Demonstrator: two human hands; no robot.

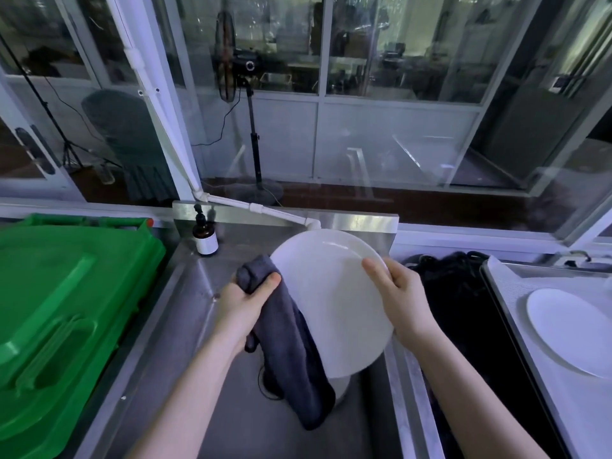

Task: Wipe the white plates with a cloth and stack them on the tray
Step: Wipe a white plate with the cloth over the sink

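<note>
A large white plate [334, 299] is held tilted above the steel sink [185, 313]. My right hand [402, 299] grips its right rim, thumb on the face. My left hand [243, 304] grips a dark grey cloth [291, 352] against the plate's left edge; the cloth hangs down over the sink. Part of another white object [342, 387] shows in the sink below the plate, mostly hidden. At the far right a second white plate [566, 329] lies on the tray [516, 293].
A green plastic bin lid [59, 306] fills the left side. A brown pump bottle [204, 238] stands at the sink's back left corner. A white pipe [265, 210] runs to the tap behind the plate. A dark basin [457, 309] lies between sink and tray.
</note>
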